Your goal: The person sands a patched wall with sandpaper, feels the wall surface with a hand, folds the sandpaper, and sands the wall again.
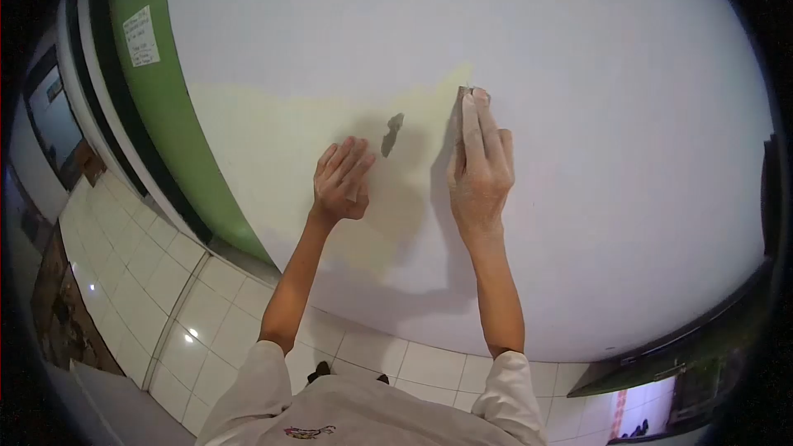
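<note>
In the head view a white wall (595, 157) fills the middle, with a pale yellow patch (264, 140) on its left part. A dark grey bare spot (392, 135) shows inside that patch. My right hand (481, 157), dusted white, presses a thin grey-brown piece that looks like folded sandpaper (462, 99) to the wall, at the patch's upper right edge. Most of that piece is hidden under the fingers. Left of the bare spot, my left hand (341, 177) has its fingers stretched out close together at the wall; firm contact is hard to tell.
A green wall strip (194, 116) with a paper note (140, 36) borders the wall on the left. White floor tiles (211, 289) run below and to the left, with a doorway (54, 116) farther off. A dark green panel (636, 380) juts in at lower right.
</note>
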Motion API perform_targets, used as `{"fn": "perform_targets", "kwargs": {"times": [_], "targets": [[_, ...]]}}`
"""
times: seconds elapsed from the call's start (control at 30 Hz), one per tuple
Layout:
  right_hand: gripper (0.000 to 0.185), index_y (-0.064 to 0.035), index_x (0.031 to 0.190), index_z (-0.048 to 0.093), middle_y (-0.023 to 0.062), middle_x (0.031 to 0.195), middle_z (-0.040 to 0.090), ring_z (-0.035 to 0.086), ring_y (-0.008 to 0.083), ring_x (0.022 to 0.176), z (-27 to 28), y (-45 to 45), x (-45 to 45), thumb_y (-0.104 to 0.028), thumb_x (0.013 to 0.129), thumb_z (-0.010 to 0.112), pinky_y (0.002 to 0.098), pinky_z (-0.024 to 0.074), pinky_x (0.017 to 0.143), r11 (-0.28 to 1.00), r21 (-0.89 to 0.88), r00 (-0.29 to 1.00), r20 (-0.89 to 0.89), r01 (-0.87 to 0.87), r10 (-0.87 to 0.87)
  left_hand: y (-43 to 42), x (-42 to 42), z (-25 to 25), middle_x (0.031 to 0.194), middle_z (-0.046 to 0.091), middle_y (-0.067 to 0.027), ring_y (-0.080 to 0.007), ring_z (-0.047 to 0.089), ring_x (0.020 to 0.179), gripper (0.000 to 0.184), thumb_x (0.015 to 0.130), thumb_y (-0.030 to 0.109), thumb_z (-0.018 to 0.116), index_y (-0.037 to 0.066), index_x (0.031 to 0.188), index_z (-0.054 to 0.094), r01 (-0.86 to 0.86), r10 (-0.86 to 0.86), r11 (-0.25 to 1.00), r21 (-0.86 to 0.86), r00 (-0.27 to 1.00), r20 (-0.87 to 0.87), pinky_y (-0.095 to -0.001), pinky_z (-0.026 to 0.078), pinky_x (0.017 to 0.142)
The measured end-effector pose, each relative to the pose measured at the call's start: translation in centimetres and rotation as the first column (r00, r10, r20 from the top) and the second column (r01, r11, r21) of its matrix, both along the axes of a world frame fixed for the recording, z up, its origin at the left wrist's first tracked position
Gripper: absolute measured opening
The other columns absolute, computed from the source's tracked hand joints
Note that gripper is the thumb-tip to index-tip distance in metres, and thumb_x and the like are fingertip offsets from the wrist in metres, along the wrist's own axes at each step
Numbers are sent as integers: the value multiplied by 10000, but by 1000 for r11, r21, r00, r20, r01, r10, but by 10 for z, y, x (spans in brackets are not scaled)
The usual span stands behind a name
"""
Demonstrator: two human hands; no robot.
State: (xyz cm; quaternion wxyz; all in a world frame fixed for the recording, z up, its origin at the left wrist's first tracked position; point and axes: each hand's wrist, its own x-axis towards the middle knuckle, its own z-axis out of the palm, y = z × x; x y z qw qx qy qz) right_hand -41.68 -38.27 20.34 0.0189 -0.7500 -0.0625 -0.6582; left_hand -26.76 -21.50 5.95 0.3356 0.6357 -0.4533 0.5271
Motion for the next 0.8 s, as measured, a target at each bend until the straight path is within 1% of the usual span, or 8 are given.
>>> {"fn": "perform_targets", "kwargs": {"times": [0.07, 0.23, 0.37, 0.43, 0.53, 0.63, 0.7, 0.8], "targets": [[541, -17, 1297, 570, 179, 1284, 608, 561, 218, 689, -6, 1, 1, 136, 783, 641, 272, 479, 593, 1000, 4, 1000, -4, 13, -13, -4, 6, -4, 1386, 550, -101, -311, 478, 1319, 547, 750, 129, 544, 145, 1294, 594, 14, -14, 1000, -22, 1000, 5, -492, 323, 1096], [519, 26, 1314, 541, 216, 1281, 597, 558, 216, 629, -46, 7, 1, 135, 809, 597, 287, 479, 586, 996, 35, 996, -41, 77, -76, -3, 14, -6, 1381, 553, -110, -315, 472, 1322, 513, 768, 196, 513, 106, 1261, 623, 19, -19, 1000, -18, 1000, 0, -459, 311, 1110], [589, 28, 1288, 567, 214, 1267, 608, 581, 200, 599, -107, 10, -7, 202, 726, 533, 276, 443, 524, 993, 55, 991, -91, 108, -102, -3, 14, -8, 1368, 564, -106, -301, 484, 1313, 515, 770, 220, 493, 108, 1253, 633, 36, -35, 999, -24, 999, 14, -448, 304, 1116], [616, 29, 1272, 583, 213, 1254, 617, 584, 195, 592, -119, 9, 0, 223, 691, 512, 270, 427, 505, 993, 51, 990, -96, 105, -100, -2, 16, -6, 1356, 575, -97, -280, 499, 1298, 512, 765, 214, 480, 113, 1243, 636, 31, -30, 999, -24, 999, 33, -434, 305, 1117], [616, 13, 1206, 639, 192, 1175, 665, 543, 178, 558, -106, 4, 13, 231, 647, 498, 255, 402, 490, 993, 52, 994, 20, 110, -112, -1, 18, -5, 1344, 585, -85, -262, 510, 1287, 499, 759, 201, 469, 116, 1218, 647, 41, -41, 999, -19, 999, 16, -426, 311, 1114], [614, -16, 1189, 658, 177, 1174, 670, 542, 167, 561, -31, 8, 14, 228, 646, 511, 251, 403, 492, 985, 61, 982, 83, 162, -167, 0, 15, -3, 1320, 601, -78, -261, 522, 1272, 488, 755, 203, 464, 122, 1198, 654, 39, -39, 999, -10, 999, 17, -422, 329, 1098], [606, -30, 1182, 667, 172, 1175, 671, 540, 164, 561, -2, 10, 21, 224, 653, 520, 251, 407, 496, 979, 76, 972, 121, 191, -199, 2, 17, -6, 1303, 612, -76, -260, 528, 1264, 487, 756, 208, 462, 125, 1195, 656, 29, -28, 1000, -12, 999, 34, -423, 332, 1092], [582, -36, 1166, 679, 174, 1178, 669, 539, 162, 564, -13, 11, 27, 217, 662, 533, 248, 409, 499, 970, 93, 962, 140, 224, -235, 1, 21, -9, 1270, 632, -70, -258, 537, 1251, 487, 756, 217, 458, 131, 1189, 663, 36, -35, 999, -28, 999, 36, -424, 330, 1085]]}}
